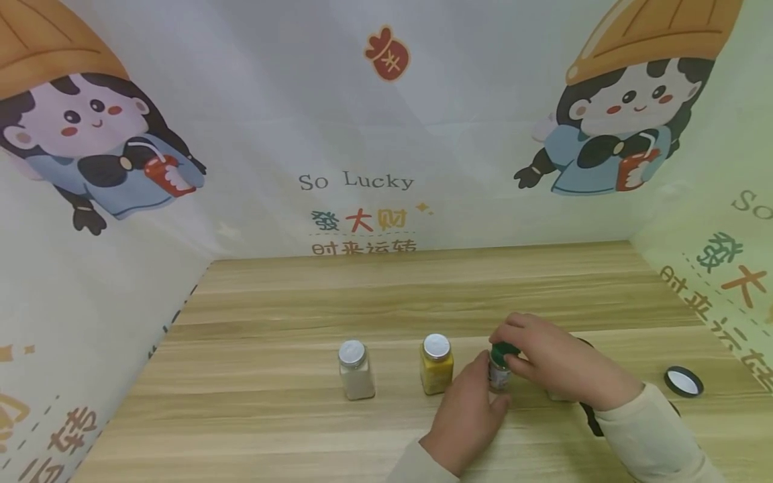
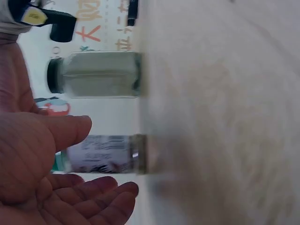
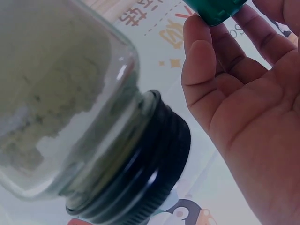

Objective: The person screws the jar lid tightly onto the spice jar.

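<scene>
A small glass jar with a printed label stands upright on the table, a green cap at its top. My right hand comes from above and pinches the green cap between thumb and fingers. On the jar's near left side is my left hand. In the left wrist view, my left thumb and loosely bent fingers lie either side of the labelled jar, with gaps showing. Whether the cap is screwed on cannot be told. A black-lidded jar of pale powder looms large in the right wrist view.
Left of my hands stand a yellow-filled jar and a cream-filled jar, both with silvery-white tops. A loose black lid with a white inside lies at the right. A printed cloth surrounds the wooden table.
</scene>
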### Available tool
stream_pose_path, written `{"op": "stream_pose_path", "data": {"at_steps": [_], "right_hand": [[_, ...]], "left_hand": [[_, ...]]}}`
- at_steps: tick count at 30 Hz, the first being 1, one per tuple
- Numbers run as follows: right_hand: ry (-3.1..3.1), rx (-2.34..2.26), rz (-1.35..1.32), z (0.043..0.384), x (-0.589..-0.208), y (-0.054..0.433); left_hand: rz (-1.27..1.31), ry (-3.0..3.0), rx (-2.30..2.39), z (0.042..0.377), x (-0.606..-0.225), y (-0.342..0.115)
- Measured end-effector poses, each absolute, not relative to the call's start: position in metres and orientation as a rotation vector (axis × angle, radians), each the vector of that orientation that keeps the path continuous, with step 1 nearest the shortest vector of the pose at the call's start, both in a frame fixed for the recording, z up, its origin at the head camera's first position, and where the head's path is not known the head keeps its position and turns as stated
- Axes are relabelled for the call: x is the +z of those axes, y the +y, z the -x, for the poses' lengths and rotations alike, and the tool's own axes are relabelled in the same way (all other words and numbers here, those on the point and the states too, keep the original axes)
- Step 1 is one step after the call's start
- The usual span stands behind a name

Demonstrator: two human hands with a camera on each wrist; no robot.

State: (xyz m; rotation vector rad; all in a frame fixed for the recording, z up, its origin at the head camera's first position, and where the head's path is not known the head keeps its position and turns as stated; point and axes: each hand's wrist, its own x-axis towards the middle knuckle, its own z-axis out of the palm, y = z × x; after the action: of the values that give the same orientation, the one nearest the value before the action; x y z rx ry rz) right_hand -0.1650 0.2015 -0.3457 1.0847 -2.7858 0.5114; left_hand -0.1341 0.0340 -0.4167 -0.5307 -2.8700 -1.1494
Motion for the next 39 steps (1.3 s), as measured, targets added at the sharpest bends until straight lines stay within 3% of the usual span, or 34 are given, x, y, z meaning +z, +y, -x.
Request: {"op": "stream_pose_path", "data": {"at_steps": [9, 14, 21, 30, 39], "right_hand": [[-2.793, 0.52, -1.082, 0.165, -0.345, 0.201], [-2.816, 0.5, -1.062, 0.166, -0.345, 0.201], [-2.809, 0.498, -1.075, 0.167, -0.344, 0.199], [-2.832, 0.503, -1.041, 0.164, -0.347, 0.203], [-2.852, 0.509, -1.03, 0.163, -0.346, 0.202]], "left_hand": [[0.686, -2.69, -1.073, 0.12, -0.388, 0.012], [0.753, -2.295, -1.075, 0.131, -0.381, -0.006], [0.572, -2.312, -1.066, 0.151, -0.39, -0.029], [0.255, -2.543, -1.407, 0.145, -0.413, -0.021], [0.232, -2.477, -1.473, 0.145, -0.426, -0.022]]}}
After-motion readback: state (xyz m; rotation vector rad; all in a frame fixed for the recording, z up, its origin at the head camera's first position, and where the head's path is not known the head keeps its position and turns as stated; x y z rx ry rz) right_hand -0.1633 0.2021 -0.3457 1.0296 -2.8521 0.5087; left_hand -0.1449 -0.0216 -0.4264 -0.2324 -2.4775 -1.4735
